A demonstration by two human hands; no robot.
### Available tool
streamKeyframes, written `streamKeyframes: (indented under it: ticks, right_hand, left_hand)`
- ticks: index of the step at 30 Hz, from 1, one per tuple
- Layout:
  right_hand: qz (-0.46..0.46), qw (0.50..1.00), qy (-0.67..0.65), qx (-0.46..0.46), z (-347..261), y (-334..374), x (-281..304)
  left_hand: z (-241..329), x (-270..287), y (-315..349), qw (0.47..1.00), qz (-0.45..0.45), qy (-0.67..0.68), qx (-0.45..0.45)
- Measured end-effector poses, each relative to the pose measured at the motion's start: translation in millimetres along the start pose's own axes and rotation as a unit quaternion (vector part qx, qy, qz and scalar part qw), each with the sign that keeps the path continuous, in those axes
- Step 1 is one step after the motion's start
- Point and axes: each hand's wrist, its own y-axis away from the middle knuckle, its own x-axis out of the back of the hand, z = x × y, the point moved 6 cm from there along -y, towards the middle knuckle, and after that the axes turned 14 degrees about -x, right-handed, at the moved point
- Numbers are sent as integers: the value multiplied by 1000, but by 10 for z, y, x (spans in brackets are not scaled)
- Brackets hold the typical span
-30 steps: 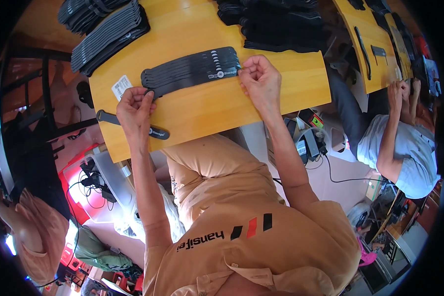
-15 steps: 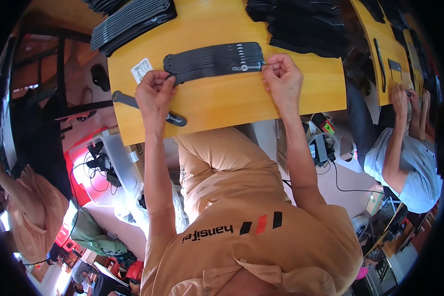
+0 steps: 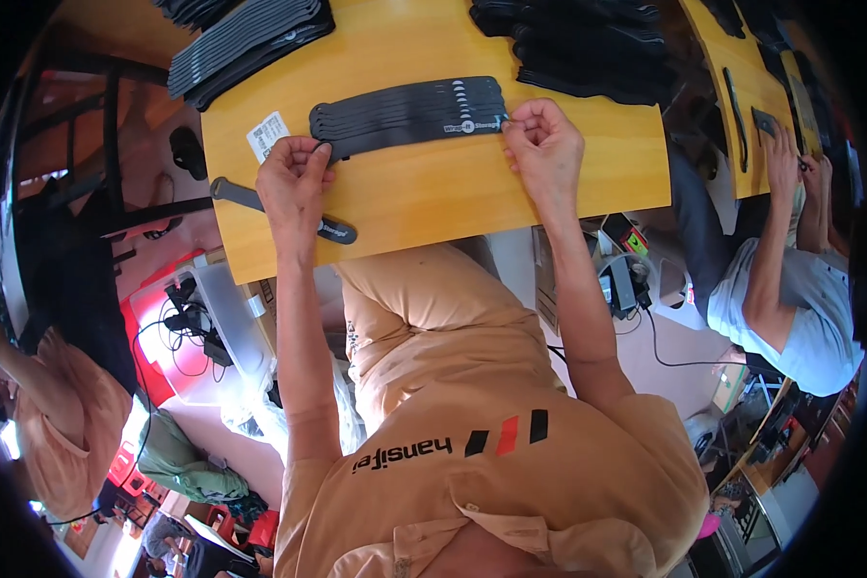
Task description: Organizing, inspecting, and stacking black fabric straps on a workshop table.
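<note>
A fanned row of black storage straps (image 3: 385,116) lies across the yellow table in front of me, their edges overlapping and pale print near the right ends. My left hand (image 3: 294,188) pinches the left end of the nearest strap between thumb and fingers. At that strap's other end, my right hand (image 3: 549,149) has thumb and fingertips closed on the right tip. The strap stretches nearly straight between both hands, along the row's near edge. Another black strap (image 3: 236,193) lies slantwise on the table, partly hidden under my left wrist.
A white printed label (image 3: 268,133) sits left of the row. Stacked straps (image 3: 250,48) fill the far left, and dark piles (image 3: 588,58) the far right. The table's front edge (image 3: 433,248) runs above my lap. A co-worker's hands (image 3: 785,159) work at a table on the right.
My hands keep their pinch on the strap's two ends, with little movement. The whole view has shifted slightly. At the right table, the co-worker's hand has reached farther forward to a small dark piece.
</note>
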Motion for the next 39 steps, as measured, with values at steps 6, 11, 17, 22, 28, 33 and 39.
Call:
streamKeyframes:
  ticks: [6, 11, 17, 22, 28, 33, 39]
  right_hand:
    - [-8, 999, 38, 21, -4, 0, -6]
    - [-3, 999, 46, 22, -9, -2, -9]
    - [10, 999, 22, 46, -5, 6, -9]
    - [46, 993, 74, 85, -115, 69, -10]
    - [63, 988, 91, 106, -111, 60, -5]
    - [57, 987, 92, 122, -105, 47, -22]
    - [57, 986, 118, 99, -91, -32, -11]
  left_hand:
    - [14, -3, 3, 1000, -2, 0, 5]
    - [11, -1, 2, 1000, 3, -8, 0]
    - [39, -7, 6, 999, 7, -39, -9]
    - [46, -2, -5, 999, 8, -47, -21]
    - [58, -17, -8, 998, 15, -49, -33]
    - [27, -8, -25, 997, 15, -62, -35]
    - [21, 4, -21, 982, 45, -164, -77]
